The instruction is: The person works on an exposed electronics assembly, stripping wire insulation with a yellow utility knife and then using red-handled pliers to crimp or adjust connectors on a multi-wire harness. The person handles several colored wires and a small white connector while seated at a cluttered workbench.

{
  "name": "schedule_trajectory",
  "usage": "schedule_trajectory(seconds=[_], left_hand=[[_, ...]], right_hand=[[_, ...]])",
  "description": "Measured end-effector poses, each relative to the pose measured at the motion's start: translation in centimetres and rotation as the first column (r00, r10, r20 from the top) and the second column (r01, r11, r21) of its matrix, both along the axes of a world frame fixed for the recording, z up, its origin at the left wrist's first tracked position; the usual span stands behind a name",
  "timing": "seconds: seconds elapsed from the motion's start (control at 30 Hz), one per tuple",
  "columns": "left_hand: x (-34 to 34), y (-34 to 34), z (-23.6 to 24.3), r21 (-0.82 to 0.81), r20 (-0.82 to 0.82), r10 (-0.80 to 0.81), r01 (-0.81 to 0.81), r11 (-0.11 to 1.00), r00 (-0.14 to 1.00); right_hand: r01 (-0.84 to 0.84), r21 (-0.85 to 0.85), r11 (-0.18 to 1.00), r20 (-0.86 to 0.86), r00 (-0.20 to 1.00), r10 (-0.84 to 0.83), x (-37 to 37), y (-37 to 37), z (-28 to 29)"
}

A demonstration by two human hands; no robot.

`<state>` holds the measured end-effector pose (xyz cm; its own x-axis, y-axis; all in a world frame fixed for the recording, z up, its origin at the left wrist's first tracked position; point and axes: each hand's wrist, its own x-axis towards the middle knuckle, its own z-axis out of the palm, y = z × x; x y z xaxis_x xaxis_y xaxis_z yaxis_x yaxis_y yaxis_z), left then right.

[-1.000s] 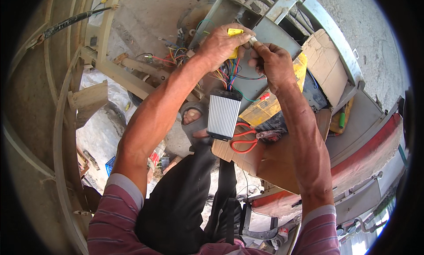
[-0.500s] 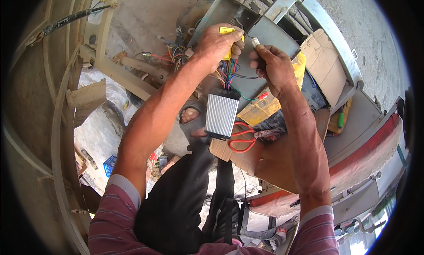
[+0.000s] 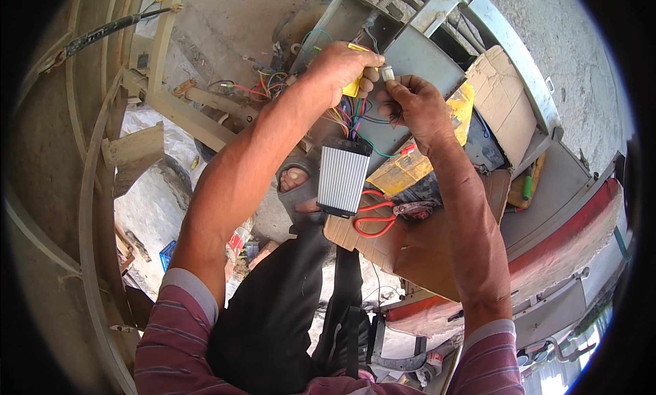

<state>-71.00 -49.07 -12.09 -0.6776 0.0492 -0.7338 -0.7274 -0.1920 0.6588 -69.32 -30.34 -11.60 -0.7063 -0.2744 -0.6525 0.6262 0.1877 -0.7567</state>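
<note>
My left hand (image 3: 345, 67) is closed on a flat yellow object (image 3: 352, 85), its fingertips close to a thin wire. Just right of them, my right hand (image 3: 417, 108) pinches a small white connector (image 3: 387, 73). Below both hands a finned silver controller box (image 3: 340, 178) with a bundle of coloured wires (image 3: 348, 119) running from its top rests beside cardboard. A small red connector (image 3: 408, 150) on a green wire lies to its right. What exactly the left fingertips grip is too small to tell.
A grey metal tray (image 3: 427, 57) and frame sit beyond my hands. Red-handled scissors (image 3: 374, 225) lie on cardboard (image 3: 348, 236), near a yellow-topped battery-like block (image 3: 403, 173). A green-handled tool (image 3: 527, 187) is at right, a foot in a sandal (image 3: 294, 178) below the wires, metal framework (image 3: 147, 149) left.
My hands drew slightly apart by half a second ago, then came closer again, the white connector shifting down and left. My left hand now sits a little higher relative to my right.
</note>
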Motion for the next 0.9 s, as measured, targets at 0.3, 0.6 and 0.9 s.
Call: schedule_trajectory(seconds=[0.3, 0.6, 0.9], left_hand=[[0.4, -0.5, -0.7, 0.045, -0.098, 0.002, 0.002, 0.999, 0.995], [0.2, -0.8, -0.6, 0.093, -0.056, -0.027, 0.032, 0.995, 0.998], [0.6, -0.1, -0.9, 0.171, -0.055, 0.083, -0.073, 0.983, 0.995]], right_hand=[[0.079, 0.064, 0.995, -0.181, 0.981, -0.066, 0.7, -0.8, -0.7], [0.118, 0.002, 0.993, -0.149, 0.982, -0.116, 0.9, -1.1, -0.3], [0.166, 0.004, 0.986, -0.136, 0.977, -0.164, 1.0, -1.5, -0.7]])
